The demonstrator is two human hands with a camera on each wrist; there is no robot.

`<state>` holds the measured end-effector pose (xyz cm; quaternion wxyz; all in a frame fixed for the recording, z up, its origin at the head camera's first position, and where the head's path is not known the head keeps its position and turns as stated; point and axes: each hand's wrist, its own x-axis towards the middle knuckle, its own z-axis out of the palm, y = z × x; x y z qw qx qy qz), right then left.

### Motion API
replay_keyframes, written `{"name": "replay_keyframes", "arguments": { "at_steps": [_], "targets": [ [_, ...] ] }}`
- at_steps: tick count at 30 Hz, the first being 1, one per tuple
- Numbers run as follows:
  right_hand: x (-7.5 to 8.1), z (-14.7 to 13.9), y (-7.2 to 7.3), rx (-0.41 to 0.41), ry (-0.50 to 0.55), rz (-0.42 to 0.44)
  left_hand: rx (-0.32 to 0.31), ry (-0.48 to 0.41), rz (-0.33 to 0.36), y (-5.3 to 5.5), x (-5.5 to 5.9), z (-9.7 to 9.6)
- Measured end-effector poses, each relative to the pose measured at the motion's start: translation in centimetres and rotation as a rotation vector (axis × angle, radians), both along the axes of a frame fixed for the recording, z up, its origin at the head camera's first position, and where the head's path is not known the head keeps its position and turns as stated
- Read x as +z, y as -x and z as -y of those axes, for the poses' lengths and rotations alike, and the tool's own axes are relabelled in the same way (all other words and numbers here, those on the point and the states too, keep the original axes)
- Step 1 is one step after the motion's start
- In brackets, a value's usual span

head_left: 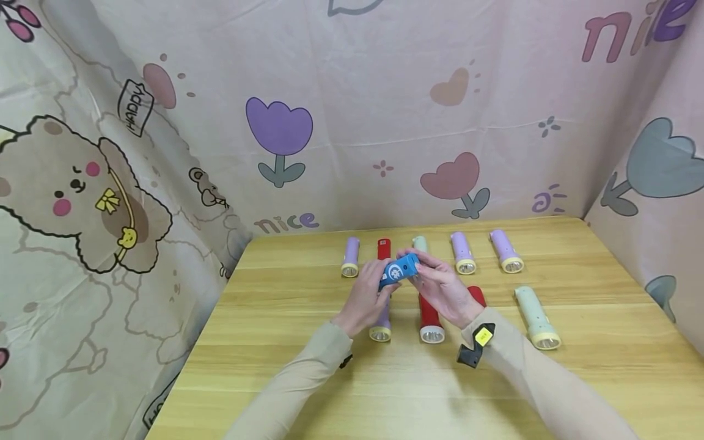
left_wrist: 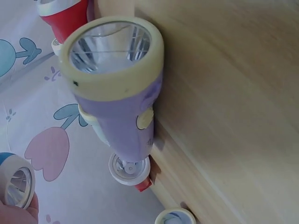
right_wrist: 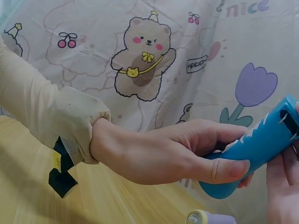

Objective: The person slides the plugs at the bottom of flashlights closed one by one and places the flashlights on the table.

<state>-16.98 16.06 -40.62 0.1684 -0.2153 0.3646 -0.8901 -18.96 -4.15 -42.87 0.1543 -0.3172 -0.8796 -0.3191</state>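
A blue flashlight (head_left: 404,267) is held up above the table, tilted. My left hand (head_left: 363,296) grips its lamp end, thumb and fingers curled round the body, as the right wrist view also shows. At the tail end, my right hand (head_left: 442,290) pinches the flashlight with thumb and fingers. A dark slot shows in the tail of the blue flashlight (right_wrist: 271,135) in the right wrist view. The left wrist view catches its white-rimmed lens at the left edge. Below the left hand lies a purple flashlight (head_left: 381,324); a red flashlight (head_left: 430,318) lies below the right.
On the wooden table (head_left: 264,366) lie more flashlights in two rows. The back row has purple flashlights (head_left: 462,252), a red one (head_left: 384,247) and a green one (head_left: 420,243). A green flashlight (head_left: 536,315) lies front right. Printed cloth (head_left: 357,122) surrounds the table.
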Motion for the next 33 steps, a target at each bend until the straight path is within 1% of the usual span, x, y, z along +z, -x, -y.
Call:
{"name": "replay_keyframes", "arguments": {
  "at_steps": [3,6,7,10,16,19,23,28,33],
  "targets": [
    [0.2,0.0,0.1,-0.038,-0.063,0.046,0.003,0.010,-0.016,0.0,0.0,-0.1],
    [0.7,0.1,0.1,-0.077,-0.113,0.122,0.009,0.034,-0.047,0.0,0.0,-0.2],
    [0.9,0.1,0.1,-0.083,-0.115,0.144,0.007,0.039,-0.058,0.1,0.0,-0.2],
    [0.9,0.2,0.0,-0.088,-0.102,0.199,0.001,0.065,-0.072,0.1,-0.1,-0.1],
    [0.6,0.4,-0.2,-0.094,-0.086,0.280,-0.006,0.121,-0.072,0.3,-0.3,0.2],
    [0.5,0.6,-0.2,-0.110,-0.082,0.316,0.004,0.146,-0.078,0.3,-0.5,0.3],
    [0.4,0.8,-0.3,-0.129,-0.065,0.371,0.027,0.180,-0.108,0.5,-0.6,0.4],
    [0.4,0.8,-0.5,-0.121,0.002,0.446,0.041,0.210,-0.123,0.7,-0.7,0.6],
    [0.3,1.0,-0.7,-0.111,0.068,0.492,0.038,0.232,-0.111,0.8,-0.4,0.9]
  ]
}}
